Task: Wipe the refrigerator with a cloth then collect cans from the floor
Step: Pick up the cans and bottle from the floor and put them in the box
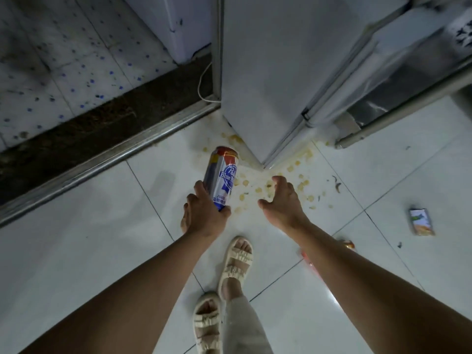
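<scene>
One view: head camera, looking down past both forearms.
Left hand: left hand (201, 215) wraps its fingers round the lower end of the tall silver, blue and red beer can (222, 177), held above the floor, tilted.
Right hand: right hand (279, 200) holds nothing, fingers spread and loosely bent, hovering beside the can.
Second can: reddish can (347, 244) on the floor, mostly hidden behind the right forearm.
Risk: grip sits low on the can, so it may tip out; yellowish splashes (258, 186) on the glossy white tiled floor (89, 251) could make a sandalled foot (236, 259) slip.
Room: white refrigerator (275, 72) corner ahead; metal door threshold (107, 159) left; small printed carton (421, 222) right.
</scene>
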The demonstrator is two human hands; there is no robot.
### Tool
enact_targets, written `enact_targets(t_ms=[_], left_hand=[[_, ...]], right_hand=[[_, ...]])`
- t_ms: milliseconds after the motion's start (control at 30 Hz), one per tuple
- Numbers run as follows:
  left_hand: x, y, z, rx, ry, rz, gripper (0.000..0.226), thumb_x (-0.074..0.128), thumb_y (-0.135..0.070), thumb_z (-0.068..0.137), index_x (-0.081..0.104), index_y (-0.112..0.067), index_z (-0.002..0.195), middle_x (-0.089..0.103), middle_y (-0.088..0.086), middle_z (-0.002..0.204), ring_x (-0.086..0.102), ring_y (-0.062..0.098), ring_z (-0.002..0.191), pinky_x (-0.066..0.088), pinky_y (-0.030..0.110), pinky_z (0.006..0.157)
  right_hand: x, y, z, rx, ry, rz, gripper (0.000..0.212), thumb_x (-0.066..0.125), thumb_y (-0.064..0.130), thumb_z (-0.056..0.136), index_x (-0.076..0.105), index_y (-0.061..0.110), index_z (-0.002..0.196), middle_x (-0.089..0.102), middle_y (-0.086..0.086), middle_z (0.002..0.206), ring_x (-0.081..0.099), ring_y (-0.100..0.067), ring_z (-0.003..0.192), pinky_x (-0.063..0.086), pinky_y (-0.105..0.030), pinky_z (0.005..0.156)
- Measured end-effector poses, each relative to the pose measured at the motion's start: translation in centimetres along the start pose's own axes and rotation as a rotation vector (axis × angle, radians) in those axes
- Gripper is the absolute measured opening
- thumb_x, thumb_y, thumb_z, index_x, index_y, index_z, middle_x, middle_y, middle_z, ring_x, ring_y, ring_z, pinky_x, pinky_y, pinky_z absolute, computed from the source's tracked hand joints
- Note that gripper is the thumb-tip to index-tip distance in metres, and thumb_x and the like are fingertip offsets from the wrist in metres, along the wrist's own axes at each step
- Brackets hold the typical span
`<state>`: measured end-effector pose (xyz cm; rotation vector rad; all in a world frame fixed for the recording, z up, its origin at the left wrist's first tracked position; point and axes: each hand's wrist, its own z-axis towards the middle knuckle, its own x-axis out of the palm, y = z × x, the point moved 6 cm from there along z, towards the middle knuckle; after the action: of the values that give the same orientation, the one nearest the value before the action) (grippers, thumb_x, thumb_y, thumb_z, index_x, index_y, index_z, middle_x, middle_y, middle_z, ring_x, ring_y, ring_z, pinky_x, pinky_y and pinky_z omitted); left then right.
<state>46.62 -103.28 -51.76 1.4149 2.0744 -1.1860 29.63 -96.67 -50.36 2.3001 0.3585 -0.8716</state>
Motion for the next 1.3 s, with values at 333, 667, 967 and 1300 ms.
enact_targets(t_ms=[333, 667, 967, 1300], left_hand=[[6.1, -0.9, -9.8, 0.116, 0.157, 0.119, 0.079, 0.071, -0.036, 0.077, 0.022, -0.014, 0.135, 0.047, 0.017, 0.123, 0.055, 0.032, 0.104, 0.053, 0.046, 0.085], [19.2, -7.0, -14.7, 0.249, 0.291, 0.191, 0.077, 0.073, -0.032, 0.076, 0.026, -0.011, 0.134, 0.048, 0.017, 0.121, 0.056, 0.031, 0.102, 0.054, 0.046, 0.083], [32.1, -9.9, -16.0, 0.229, 0.218, 0.205, 0.073, 0.075, -0.031, 0.075, 0.032, -0.006, 0.128, 0.054, 0.018, 0.119, 0.060, 0.031, 0.098, 0.053, 0.036, 0.073], [45.3, -6.6, -9.6, 0.236, 0.190, 0.268, 0.074, 0.072, -0.038, 0.076, 0.029, -0.011, 0.130, 0.052, 0.013, 0.120, 0.059, 0.028, 0.101, 0.055, 0.045, 0.082]], right_hand=[[-3.1, -13.2, -11.4, 0.218, -0.113, 0.091, 0.066, 0.062, 0.016, 0.082, 0.028, 0.013, 0.139, 0.040, -0.014, 0.138, 0.042, -0.031, 0.124, 0.039, -0.035, 0.098], [-5.1, -29.9, -14.2, 0.388, -0.198, 0.164, 0.064, 0.066, 0.009, 0.076, 0.039, 0.006, 0.134, 0.047, -0.015, 0.131, 0.048, -0.031, 0.118, 0.043, -0.034, 0.092], [-2.6, -43.5, -11.9, 0.431, -0.102, 0.234, 0.068, 0.064, 0.005, 0.072, 0.035, 0.009, 0.134, 0.050, -0.015, 0.124, 0.051, -0.033, 0.112, 0.050, -0.042, 0.091], [7.2, -52.5, -3.0, 0.373, -0.069, 0.171, 0.072, 0.073, 0.009, 0.072, 0.035, 0.013, 0.132, 0.047, -0.010, 0.131, 0.049, -0.027, 0.115, 0.051, -0.039, 0.089]])
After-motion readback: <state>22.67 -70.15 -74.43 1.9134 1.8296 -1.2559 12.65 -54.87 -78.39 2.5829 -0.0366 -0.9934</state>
